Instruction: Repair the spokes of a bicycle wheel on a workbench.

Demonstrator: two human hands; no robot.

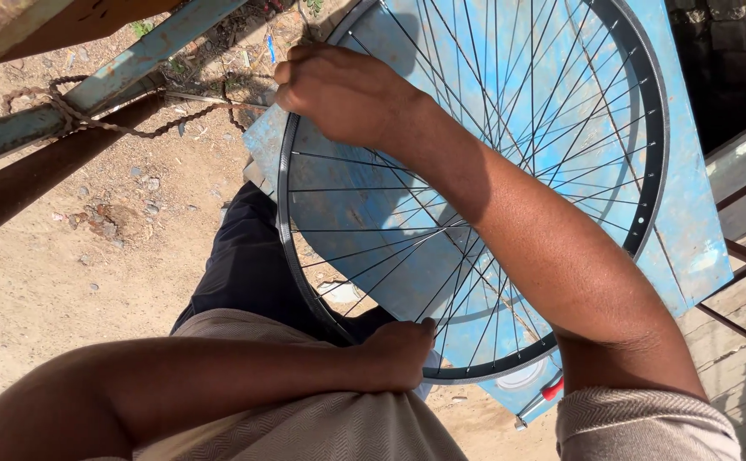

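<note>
Head view, looking down: nearest, at 6 o'clock, sat the person's beige shirt (339, 427) w/ both forearms coming out of it. Left hand (400, 350) lay low-center, fingers curled together & clamped on the near edge of the bicycle wheel rim (286, 222), thumb tip up against the spokes (475, 171). Just past it, at 9 o'clock of that hand, dark trousers (249, 265) showed under the rim. Wheel itself filled center to 2 o'clock, black rim, thin spokes crossing, resting over a blue metal panel (689, 222). A red-handled tool (550, 389) lay at 5 o'clock, just outside the rim. Right arm crossed the wheel diag. to 12 o'clock, where the right hand (343, 94) was closed in a fist on the far rim edge; what exactly the fingertips pinched, can't tell. Farther, at 10 o'clock, a rusty chain (125, 128) wrapped a blue metal bar (134, 64) above sandy ground (48, 256).
</note>
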